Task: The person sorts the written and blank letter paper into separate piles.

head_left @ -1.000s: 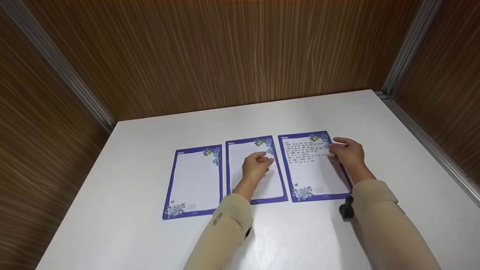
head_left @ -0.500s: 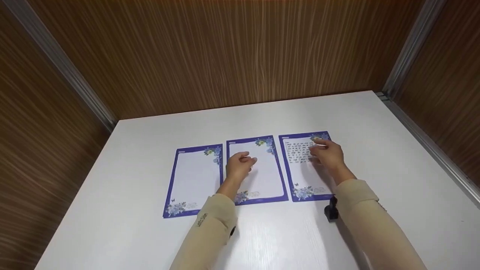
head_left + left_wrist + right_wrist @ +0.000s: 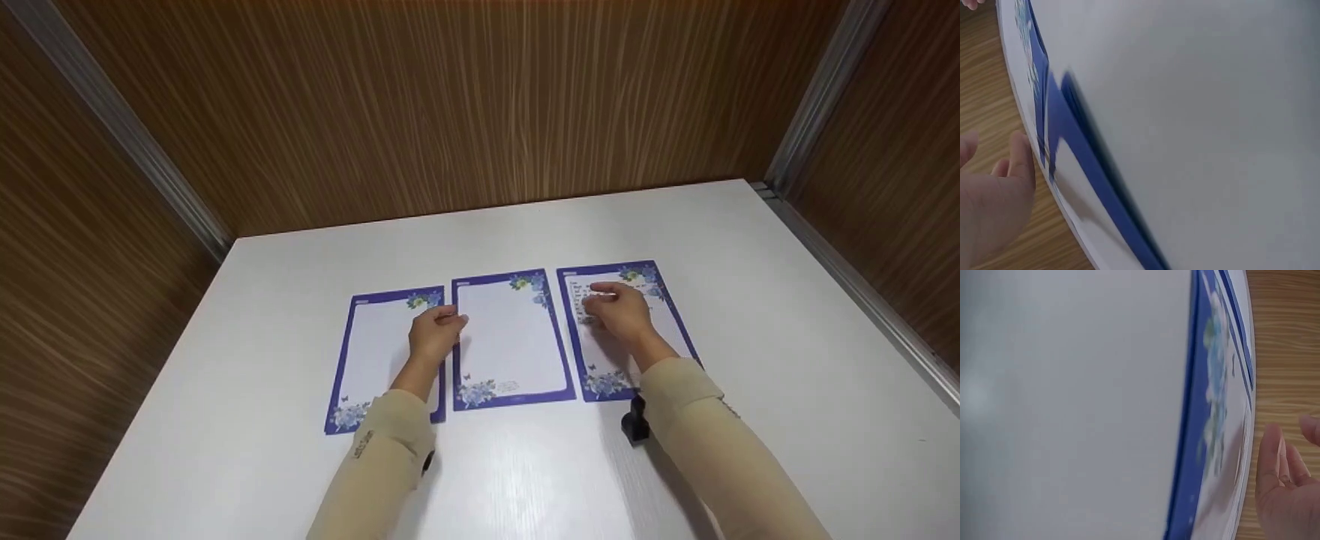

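Observation:
Three letter sheets with blue-purple borders and blue flower prints lie in a row on the white table. My left hand (image 3: 433,337) hovers between the left sheet (image 3: 371,349) and the middle sheet (image 3: 514,337), its fingers loosely bent around nothing. Over the right sheet (image 3: 661,319), which carries lines of handwriting, my right hand (image 3: 621,311) hangs in the same relaxed way and hides part of the text. The left and middle sheets show no handwriting. Both wrist views show the left hand (image 3: 999,208) and right hand (image 3: 1286,489) with fingers apart and holding nothing.
The white table (image 3: 225,360) surrounds the row of sheets. A brown wood-grain panel (image 3: 480,105) rises behind its far edge, with further panels and metal posts at left and right. A small black device (image 3: 635,424) sits at my right wrist.
Both hands have drifted left: the left from over the middle sheet to the gap beside the left one, the right from the right sheet's outer edge to over its text. The sheets stay put.

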{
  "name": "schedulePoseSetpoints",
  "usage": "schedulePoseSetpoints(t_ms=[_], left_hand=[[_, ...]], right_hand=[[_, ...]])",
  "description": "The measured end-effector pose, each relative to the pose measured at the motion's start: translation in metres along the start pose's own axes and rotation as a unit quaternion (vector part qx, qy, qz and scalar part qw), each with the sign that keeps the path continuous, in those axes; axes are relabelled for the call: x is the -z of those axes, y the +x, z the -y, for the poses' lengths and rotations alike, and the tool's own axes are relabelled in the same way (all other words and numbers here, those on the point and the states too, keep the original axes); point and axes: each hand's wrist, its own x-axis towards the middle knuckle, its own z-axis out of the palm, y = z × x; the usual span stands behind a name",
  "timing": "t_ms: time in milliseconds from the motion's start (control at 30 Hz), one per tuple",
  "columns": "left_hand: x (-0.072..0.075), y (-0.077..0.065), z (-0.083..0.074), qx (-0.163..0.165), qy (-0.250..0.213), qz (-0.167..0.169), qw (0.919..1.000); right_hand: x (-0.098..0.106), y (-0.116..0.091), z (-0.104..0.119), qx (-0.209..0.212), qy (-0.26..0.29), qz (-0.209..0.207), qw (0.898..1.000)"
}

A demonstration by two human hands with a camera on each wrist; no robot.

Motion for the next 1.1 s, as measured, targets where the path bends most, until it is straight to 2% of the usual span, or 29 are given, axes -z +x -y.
schedulePoseSetpoints(t_ms=[267, 433, 600, 733, 833, 933, 1100], left_hand=[[0.017, 0.001, 0.0, 0.021, -0.008, 0.014, 0.9997], [0.021, 0.003, 0.001, 0.032, -0.007, 0.021, 0.9992], [0.019, 0.003, 0.004, 0.002, 0.041, 0.025, 0.9988], [0.02, 0.002, 0.007, -0.036, 0.095, 0.05, 0.9936], [0.022, 0.001, 0.008, -0.07, 0.131, 0.08, 0.9856], [0.026, 0.001, 0.01, -0.091, 0.168, 0.103, 0.9762], [0.032, 0.002, 0.012, -0.106, 0.221, 0.142, 0.9589]], right_hand=[[-0.015, 0.001, 0.003, -0.02, -0.024, 0.02, 0.999], [-0.021, -0.002, 0.004, -0.019, -0.041, 0.035, 0.998], [-0.027, -0.005, 0.005, -0.016, -0.059, 0.048, 0.997], [-0.029, -0.006, 0.005, 0.008, -0.093, 0.064, 0.994], [-0.029, -0.008, 0.005, 0.05, -0.14, 0.087, 0.985], [-0.028, -0.009, 0.006, 0.087, -0.198, 0.113, 0.97], [-0.027, -0.012, 0.006, 0.099, -0.281, 0.155, 0.942]])
